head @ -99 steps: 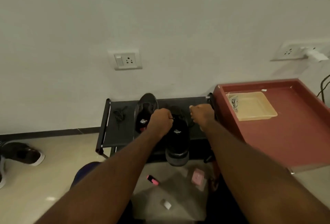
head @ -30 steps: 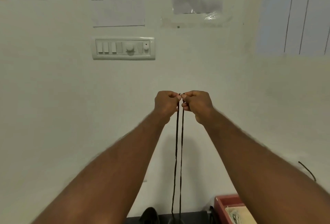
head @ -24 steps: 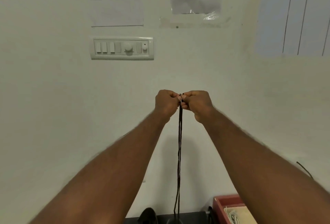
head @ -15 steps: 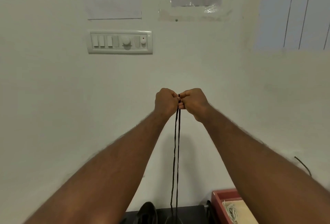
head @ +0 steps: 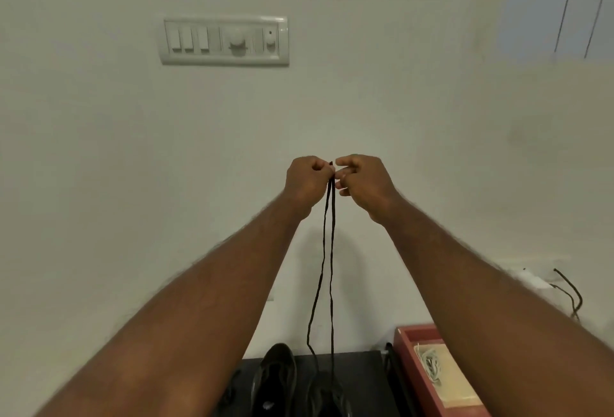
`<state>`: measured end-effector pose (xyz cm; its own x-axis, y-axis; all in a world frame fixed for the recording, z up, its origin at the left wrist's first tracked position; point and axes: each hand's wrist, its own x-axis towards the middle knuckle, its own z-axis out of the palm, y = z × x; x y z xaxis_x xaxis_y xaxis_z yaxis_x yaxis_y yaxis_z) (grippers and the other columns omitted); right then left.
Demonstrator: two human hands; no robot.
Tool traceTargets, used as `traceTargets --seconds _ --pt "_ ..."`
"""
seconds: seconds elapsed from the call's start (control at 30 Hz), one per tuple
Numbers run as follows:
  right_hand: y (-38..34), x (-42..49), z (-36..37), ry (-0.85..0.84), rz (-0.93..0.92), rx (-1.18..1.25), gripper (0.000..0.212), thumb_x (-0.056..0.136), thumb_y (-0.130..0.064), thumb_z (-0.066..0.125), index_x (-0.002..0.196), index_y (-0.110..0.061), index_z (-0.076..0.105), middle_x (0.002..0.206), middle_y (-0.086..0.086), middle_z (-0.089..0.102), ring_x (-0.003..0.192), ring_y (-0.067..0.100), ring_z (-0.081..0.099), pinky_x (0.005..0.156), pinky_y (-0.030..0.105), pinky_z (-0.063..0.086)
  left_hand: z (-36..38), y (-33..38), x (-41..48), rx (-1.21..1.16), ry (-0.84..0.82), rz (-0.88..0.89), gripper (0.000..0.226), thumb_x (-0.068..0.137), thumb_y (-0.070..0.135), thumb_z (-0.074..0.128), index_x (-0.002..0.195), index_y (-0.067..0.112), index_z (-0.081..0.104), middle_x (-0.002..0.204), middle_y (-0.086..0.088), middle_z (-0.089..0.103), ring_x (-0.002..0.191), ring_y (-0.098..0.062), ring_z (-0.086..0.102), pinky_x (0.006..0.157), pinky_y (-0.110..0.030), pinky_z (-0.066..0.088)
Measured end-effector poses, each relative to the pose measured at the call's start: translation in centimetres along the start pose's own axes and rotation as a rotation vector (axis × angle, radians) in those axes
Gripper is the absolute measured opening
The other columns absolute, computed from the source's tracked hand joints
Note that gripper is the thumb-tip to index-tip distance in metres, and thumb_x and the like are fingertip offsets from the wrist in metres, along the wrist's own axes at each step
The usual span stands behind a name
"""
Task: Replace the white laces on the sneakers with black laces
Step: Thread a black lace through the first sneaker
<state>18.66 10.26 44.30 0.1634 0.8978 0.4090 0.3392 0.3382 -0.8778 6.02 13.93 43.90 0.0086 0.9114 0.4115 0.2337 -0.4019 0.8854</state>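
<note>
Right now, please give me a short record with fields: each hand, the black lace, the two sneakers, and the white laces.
left hand: pinches the top ends of the black lace
right hand: fingers curled beside those ends; grip unclear
black lace: two strands hang down to the sneaker below the hands
other sneaker: just left of that one
white laces: lying in the beige tray

Lace [head: 331, 283]: I read matt black woven cord.
Sneaker [head: 275, 376]: dark upper, I see a faint sheen.
Switch panel [head: 226, 41]: glossy white plastic.
Wall [head: 99, 150]: smooth matt paint, to my eye.
</note>
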Motion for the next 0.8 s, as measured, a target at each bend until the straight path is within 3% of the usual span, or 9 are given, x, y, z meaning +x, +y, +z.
traceTargets --seconds 0.17,0.33,0.4,0.5,0.6,0.7,0.8 --pt "8.0 -3.2 0.5 -0.108 0.23 -0.179 0.023 0.093 -0.004 0.062 0.115 -0.004 0.065 0.102 0.014 0.07 0.076 0.021 0.067 0.063 0.031 0.055 1.0 -5.0 -3.3 -0.001 0.001 -0.069 0.019 0.099 0.01 0.051 0.081 0.014 0.056 0.086 -0.007 0.073 0.085 -0.02 0.071 0.074 -0.027 0.052" --pt "21.2 -9.8 2.6 -0.488 0.566 -0.534 0.023 0.097 -0.012 0.063 0.105 0.01 0.067 0.09 0.021 0.066 0.079 0.029 0.065 0.07 0.038 0.056 1.6 -15.3 -8.1 0.398 -0.019 0.004 0.011 0.099 0.019 0.052 0.093 0.012 0.059 0.079 -0.002 0.068 0.074 -0.021 0.065 0.063 -0.03 0.046" --pt "26.2 -13.0 4.0 -0.622 0.658 -0.608 0.02 0.097 -0.014 0.062 0.103 0.004 0.069 0.089 0.018 0.066 0.078 0.027 0.064 0.074 0.039 0.057 1.9 -19.2 -10.3 0.434 -0.009 -0.044 0.013 0.099 0.022 0.051 0.098 0.012 0.06 0.079 -0.003 0.067 0.072 -0.022 0.063 0.064 -0.034 0.047" --pt "32.4 -16.9 5.8 -0.599 0.758 -0.638 0.008 0.097 -0.009 0.054 0.096 -0.011 0.062 0.097 0.014 0.065 0.086 0.025 0.063 0.08 0.034 0.053 2.0 -24.0 -12.2 0.31 0.116 -0.148 0.01 0.1 0.021 0.05 0.092 0.018 0.055 0.085 -0.004 0.07 0.075 -0.022 0.065 0.07 -0.036 0.051" --pt "36.3 -18.5 7.3 -0.461 0.656 -0.703 0.023 0.098 -0.01 0.051 0.087 0.001 0.069 0.104 0.021 0.071 0.102 0.035 0.067 0.087 0.037 0.05 1.5 -26.8 -12.8 0.151 0.266 -0.244 0.012 0.101 0.017 0.048 0.09 0.019 0.049 0.087 -0.003 0.069 0.053 -0.015 0.06 0.056 -0.034 0.053" --pt "38.4 -18.3 8.5 -0.348 0.598 -0.636 0.021 0.097 -0.009 0.054 0.094 0.002 0.073 0.104 0.02 0.073 0.102 0.036 0.066 0.088 0.039 0.049 1.2 -28.5 -14.1 0.142 0.265 -0.317 0.008 0.103 0.018 0.046 0.097 0.013 0.05 0.087 -0.003 0.069 0.046 -0.011 0.055 0.046 -0.021 0.044" --pt "39.9 -16.9 9.5 -0.448 0.611 -0.612 0.018 0.097 -0.014 0.061 0.101 -0.002 0.074 0.108 0.017 0.073 0.106 0.033 0.065 0.091 0.036 0.05 1.1 -29.9 -15.6 0.15 0.189 -0.335 0.009 0.103 0.02 0.047 0.102 0.012 0.051 0.085 -0.002 0.068 0.047 -0.007 0.054 0.046 -0.016 0.043"
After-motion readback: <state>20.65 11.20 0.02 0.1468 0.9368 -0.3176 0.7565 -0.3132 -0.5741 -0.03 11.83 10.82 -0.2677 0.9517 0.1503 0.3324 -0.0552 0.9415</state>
